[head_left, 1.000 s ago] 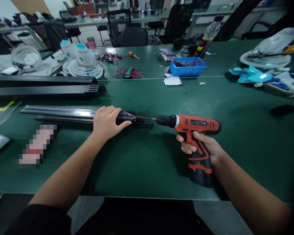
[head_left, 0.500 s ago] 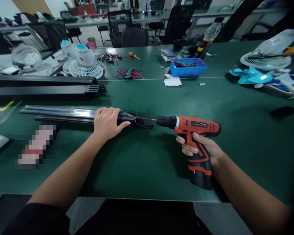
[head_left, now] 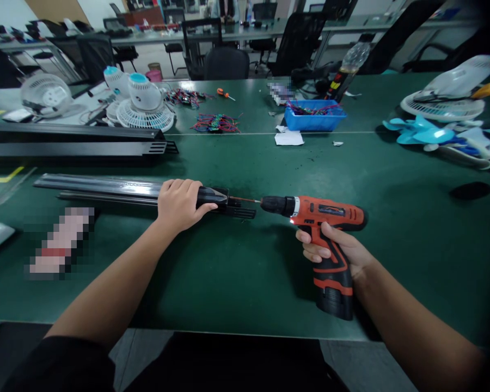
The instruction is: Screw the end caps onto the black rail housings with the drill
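Note:
My right hand (head_left: 330, 247) grips an orange and black cordless drill (head_left: 330, 213) by its handle, index finger at the trigger. A small light glows under the chuck. From the chuck a long thin bit (head_left: 245, 200) points left, its tip at the end of a glossy black long profile (head_left: 106, 185). My left hand (head_left: 179, 204) is wrapped over that profile near its right end, pressing it on the green table. A second slim black strip (head_left: 106, 199) lies alongside, with a slotted end piece (head_left: 243, 213) showing at the right. Whatever the bit tip touches is too small to make out.
More black profiles (head_left: 73, 148) lie at the left, behind my left hand. Beyond are white fan parts (head_left: 147, 111), wire bundles (head_left: 216, 123), a screwdriver (head_left: 225, 95), a blue bin (head_left: 314, 118) and a bottle (head_left: 347, 68). Blue fan blades (head_left: 420, 129) lie at the right.
The small light on the drill has come on. Both hands keep their grips and hardly move; the whole view has shifted slightly.

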### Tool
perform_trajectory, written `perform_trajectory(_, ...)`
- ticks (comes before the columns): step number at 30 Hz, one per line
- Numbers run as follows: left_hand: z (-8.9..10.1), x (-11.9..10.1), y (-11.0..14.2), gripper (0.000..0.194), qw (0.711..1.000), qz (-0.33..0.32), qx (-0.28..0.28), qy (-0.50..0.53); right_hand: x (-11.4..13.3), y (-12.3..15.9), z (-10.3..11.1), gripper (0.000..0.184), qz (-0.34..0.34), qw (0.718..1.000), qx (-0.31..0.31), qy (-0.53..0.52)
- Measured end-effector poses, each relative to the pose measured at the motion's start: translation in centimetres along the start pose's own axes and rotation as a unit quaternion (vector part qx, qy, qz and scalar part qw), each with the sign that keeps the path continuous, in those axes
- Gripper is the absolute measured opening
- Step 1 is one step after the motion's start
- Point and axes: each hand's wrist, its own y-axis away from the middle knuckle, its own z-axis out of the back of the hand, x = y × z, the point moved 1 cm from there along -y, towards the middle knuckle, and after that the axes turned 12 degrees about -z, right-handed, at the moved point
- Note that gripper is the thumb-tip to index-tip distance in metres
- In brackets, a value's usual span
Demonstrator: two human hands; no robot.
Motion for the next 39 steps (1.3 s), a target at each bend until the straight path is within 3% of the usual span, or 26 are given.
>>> perform_trajectory(23,0.68,-0.14,0.05,0.075,1.0,-0.003,0.008,0.019,0.08,0.0,-0.21,0.031,0.02,1.0,-0.015,-0.002)
perform_trajectory(32,0.89,-0.23,0.14,0.069,0.999,0.006,-0.005,0.042,0.37,0.01,-0.51,0.033,0.009,0.998,-0.052,0.025)
perform_trajectory(39,1.02,-0.29,0.08,0.065,0.999,0.007,-0.009,0.043,0.29,-0.08,-0.26,0.032,0.005,0.999,-0.033,-0.014)
